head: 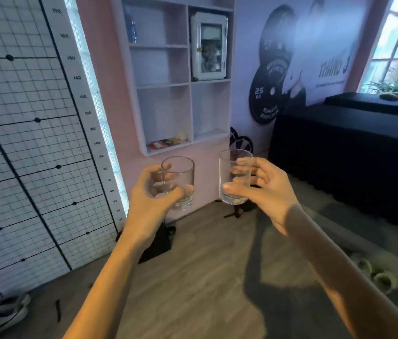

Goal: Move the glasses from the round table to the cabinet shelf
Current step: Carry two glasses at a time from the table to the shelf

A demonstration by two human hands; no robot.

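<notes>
Head camera looks forward and down toward cabinet (178, 77).

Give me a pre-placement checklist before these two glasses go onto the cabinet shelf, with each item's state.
1. Left hand grips the shorter glass: ok.
2. Right hand grips the taller glass: ok.
3. Both glasses upright: ok.
4. The glasses are apart, not touching: ok.
5. Free space in the cabinet: ok, the lower right compartment looks empty.
6. Glasses already at shelf height: not ok, both are below the cabinet.
</notes>
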